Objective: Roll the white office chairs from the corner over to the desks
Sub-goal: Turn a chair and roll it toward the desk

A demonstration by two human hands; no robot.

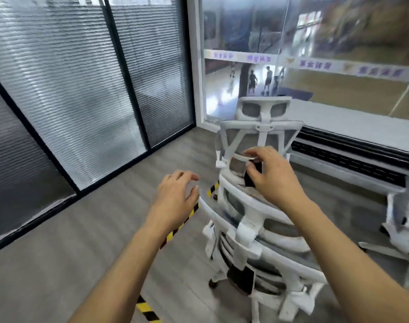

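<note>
Your two bare forearms reach fwd from the bottom edge. Your left hand [176,194] hovers palm-down just left of the near chair [252,231], fingers [191,177] loosely curled and a bit apart, gripping nothing; the fingertips are close to the curved white rim of the chair's back, but can't tell if they touch it. Your right hand [272,174] is over the upper part of that chair's back, fingers bent down, thumb and forefinger seeming to close on a small black piece [251,177] at the frame — blurred, so can't say for sure it's pinched.

Near chair: white frame w/ grey mesh, back toward you, tipped a little to the right, casters on the grey wood floor [59,264]. A 2nd white chair [261,127] w/ headrest stands right behind it, in the corner by the window [338,54]. Part of a 3rd chair's base [399,234] shows at the right edge.

Yellow-black tape [187,217] runs on the floor under your left arm. Glass wall w/ blinds [70,89] on the left. Thru the window, a sports court w/ a few people, far off.
</note>
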